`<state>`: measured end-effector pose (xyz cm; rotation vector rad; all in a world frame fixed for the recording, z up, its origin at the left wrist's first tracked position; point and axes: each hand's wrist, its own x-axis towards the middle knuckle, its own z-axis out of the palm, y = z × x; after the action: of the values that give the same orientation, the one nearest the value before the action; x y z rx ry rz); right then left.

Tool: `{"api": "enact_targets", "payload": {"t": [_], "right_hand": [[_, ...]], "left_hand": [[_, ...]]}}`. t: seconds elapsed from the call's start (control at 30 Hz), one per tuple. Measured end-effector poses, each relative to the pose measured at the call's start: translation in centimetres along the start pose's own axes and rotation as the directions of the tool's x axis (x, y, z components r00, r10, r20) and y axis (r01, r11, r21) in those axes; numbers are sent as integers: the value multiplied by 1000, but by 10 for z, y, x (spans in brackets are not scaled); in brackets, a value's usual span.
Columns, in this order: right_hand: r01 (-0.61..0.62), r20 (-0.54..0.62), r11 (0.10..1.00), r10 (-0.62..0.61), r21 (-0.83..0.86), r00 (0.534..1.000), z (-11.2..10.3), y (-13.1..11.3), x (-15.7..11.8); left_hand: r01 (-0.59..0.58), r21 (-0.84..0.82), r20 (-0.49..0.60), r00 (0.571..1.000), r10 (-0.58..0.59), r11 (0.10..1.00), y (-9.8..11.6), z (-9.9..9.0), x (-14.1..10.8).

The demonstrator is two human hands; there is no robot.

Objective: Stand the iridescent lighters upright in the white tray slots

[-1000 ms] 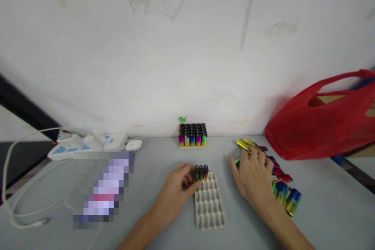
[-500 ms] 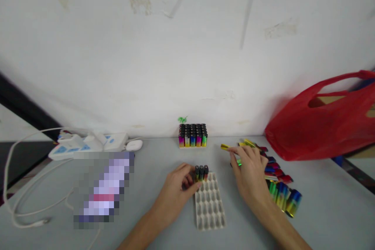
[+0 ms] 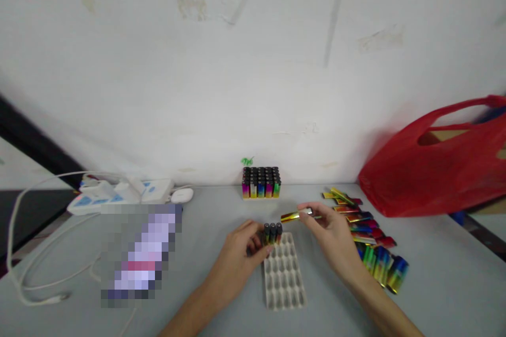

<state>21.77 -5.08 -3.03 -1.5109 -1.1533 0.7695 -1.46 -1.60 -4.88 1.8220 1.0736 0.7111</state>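
My left hand (image 3: 241,251) is closed at the far left corner of the pale tray (image 3: 284,274), its thumb and fingers around the leftmost of three upright, black-topped lighters (image 3: 272,233). The lighters stand in the tray's far row; the nearer oval cells show bare. My right hand (image 3: 328,229) pinches a shiny gold, tube-like sleeve (image 3: 290,217) held nearly level, just above and right of the lighters. Its near end is silvery and partly hidden by the fingers. A bit of green shows behind those fingers, too small to make out.
A full block of multicoloured lighters (image 3: 261,184) stands by the wall. Shiny coloured sleeves (image 3: 363,226) lie heaped at right, before a red bag (image 3: 435,168). A power strip (image 3: 154,189), white cables (image 3: 16,253) and a blurred-out phone-like object (image 3: 144,253) are at left.
My right hand has moved left from beside the heap, bringing the gold sleeve close to the upright lighters. My left hand stays in place at the tray.
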Motion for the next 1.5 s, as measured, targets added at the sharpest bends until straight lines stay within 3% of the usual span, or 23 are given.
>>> {"api": "enact_targets", "payload": {"t": [0.33, 0.5, 0.57, 0.93, 1.5], "right_hand": [[-16, 58, 982, 5, 187, 998, 3, -14, -6], [-109, 144, 890, 49, 443, 988, 7, -5, -7], [-149, 162, 868, 80, 473, 983, 8, -2, -8], [-245, 234, 867, 154, 435, 960, 5, -1, -6], [-199, 237, 937, 132, 287, 962, 7, -10, -11]], "left_hand": [[3, 17, 6, 1000, -3, 1000, 0, 0, 0], [-1, 25, 13, 1000, 1, 1000, 0, 0, 1], [-2, 29, 10, 1000, 2, 1000, 3, -1, 1], [-3, 30, 9, 1000, 2, 1000, 4, -1, -1], [-18, 44, 5, 1000, 18, 999, 3, -2, -1]]}}
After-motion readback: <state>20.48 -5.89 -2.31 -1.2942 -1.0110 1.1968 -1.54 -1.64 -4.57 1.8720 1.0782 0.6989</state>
